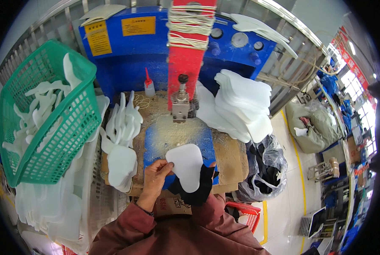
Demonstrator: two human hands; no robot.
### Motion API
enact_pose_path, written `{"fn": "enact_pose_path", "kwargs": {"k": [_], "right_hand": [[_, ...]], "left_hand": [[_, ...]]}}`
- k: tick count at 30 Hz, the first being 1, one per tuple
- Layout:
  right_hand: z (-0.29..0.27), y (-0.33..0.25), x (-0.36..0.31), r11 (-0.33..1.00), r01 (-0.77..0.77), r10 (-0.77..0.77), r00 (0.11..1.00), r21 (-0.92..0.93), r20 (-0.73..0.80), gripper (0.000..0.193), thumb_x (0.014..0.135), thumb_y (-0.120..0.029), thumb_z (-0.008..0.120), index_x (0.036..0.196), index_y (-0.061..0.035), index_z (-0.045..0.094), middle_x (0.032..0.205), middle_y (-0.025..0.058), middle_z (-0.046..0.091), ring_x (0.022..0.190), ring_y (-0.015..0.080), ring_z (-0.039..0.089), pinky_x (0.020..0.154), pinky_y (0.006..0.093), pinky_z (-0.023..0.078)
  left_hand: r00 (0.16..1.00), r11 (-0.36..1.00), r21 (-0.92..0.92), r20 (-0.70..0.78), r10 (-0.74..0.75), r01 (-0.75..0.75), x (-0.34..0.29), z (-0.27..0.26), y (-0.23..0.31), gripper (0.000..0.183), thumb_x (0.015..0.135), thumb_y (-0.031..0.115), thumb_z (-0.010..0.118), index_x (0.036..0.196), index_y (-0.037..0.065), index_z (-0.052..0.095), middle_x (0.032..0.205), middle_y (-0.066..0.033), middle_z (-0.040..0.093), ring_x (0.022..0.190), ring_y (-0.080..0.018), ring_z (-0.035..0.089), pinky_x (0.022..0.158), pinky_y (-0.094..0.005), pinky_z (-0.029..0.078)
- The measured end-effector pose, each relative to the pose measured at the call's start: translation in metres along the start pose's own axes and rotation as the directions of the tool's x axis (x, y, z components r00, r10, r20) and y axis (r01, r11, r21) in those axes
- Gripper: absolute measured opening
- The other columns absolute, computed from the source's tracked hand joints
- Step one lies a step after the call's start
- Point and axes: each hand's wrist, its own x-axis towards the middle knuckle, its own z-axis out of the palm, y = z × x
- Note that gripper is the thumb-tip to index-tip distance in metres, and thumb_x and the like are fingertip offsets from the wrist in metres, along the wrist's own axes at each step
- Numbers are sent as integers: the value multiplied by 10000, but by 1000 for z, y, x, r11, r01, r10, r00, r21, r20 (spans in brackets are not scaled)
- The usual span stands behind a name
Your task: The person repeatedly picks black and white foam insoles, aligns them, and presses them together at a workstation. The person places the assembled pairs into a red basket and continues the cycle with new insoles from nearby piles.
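Note:
My left hand [156, 180] pinches the left edge of a white, flat, rounded pad piece [185, 163], wide at the top and narrow at the bottom. Black cloth [202, 182] lies under and beside the piece, on my right hand's side. Only a bit of my right hand [213, 165] shows beyond that cloth, and the hand looks closed on it; most of its fingers are hidden. Just beyond the white piece is a blue work surface [202, 138] strewn with pale dust. A metal machine head [180, 109] hangs above it from a red, string-wrapped arm [185, 59].
A green basket [77, 110] of curved white pieces stands left. White pieces [124, 123] lie left of the blue surface, with a taller white stack [243, 102] right. A plastic bag [266, 170] holds black material. A red-tipped bottle [149, 87] stands before the blue machine body [122, 72].

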Motion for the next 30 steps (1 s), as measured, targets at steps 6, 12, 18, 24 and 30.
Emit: {"fn": "enact_pose_path", "kwargs": {"k": [6, 12, 18, 24, 30], "right_hand": [[25, -12, -3, 994, 24, -29, 998, -108, -47, 991, 991, -810, 283, 1576, -18, 391, 1484, 167, 561, 1284, 322, 590, 1059, 419, 483], [67, 5, -11, 992, -29, 22, 998, -121, -62, 979, 992, -806, 304, 1602, -40, 342, 1552, 137, 488, 1382, 310, 525, 1149, 430, 429], [24, 16, -18, 785, 58, -234, 950, -617, -209, 671, 1078, -662, 358, 1354, -97, 591, 1259, 50, 632, 1145, 192, 609, 1007, 361, 499], [37, -24, -27, 942, -50, -19, 979, -333, -203, 661, 1089, -616, 422, 1367, -44, 603, 1193, 4, 598, 1066, 127, 537, 971, 269, 449], [67, -90, -97, 643, 43, -444, 834, -765, -327, 649, 1032, -678, 496, 1247, -98, 693, 1009, 13, 647, 862, 110, 567, 750, 270, 476]], "left_hand": [[976, 941, 299, -99, 194, -157, -10, 12, 31, 301, 1008, 120, 703, 1266, -32, 668, 1058, -104, 740, 936, -183, 706, 833, -325, 581], [643, 140, 738, 459, 613, -660, -21, 54, 67, 608, 975, 294, 708, 1477, 3, 528, 1520, -262, 484, 1395, -489, 464, 1166, -565, 360], [559, 310, 496, 501, 660, -811, 7, 76, 26, 721, 980, 290, 693, 1592, 66, 385, 1663, -275, 252, 1531, -474, 252, 1241, -553, 220], [772, 520, 572, 510, 379, -634, -69, 89, 0, 825, 1077, 580, 418, 1576, -69, 318, 1665, -351, 172, 1544, -544, 180, 1250, -581, 159], [540, 424, 419, 812, 221, -803, -96, 107, -3, 818, 1011, 506, 636, 1516, -85, 383, 1546, -385, 381, 1412, -590, 385, 1175, -635, 306]]}}
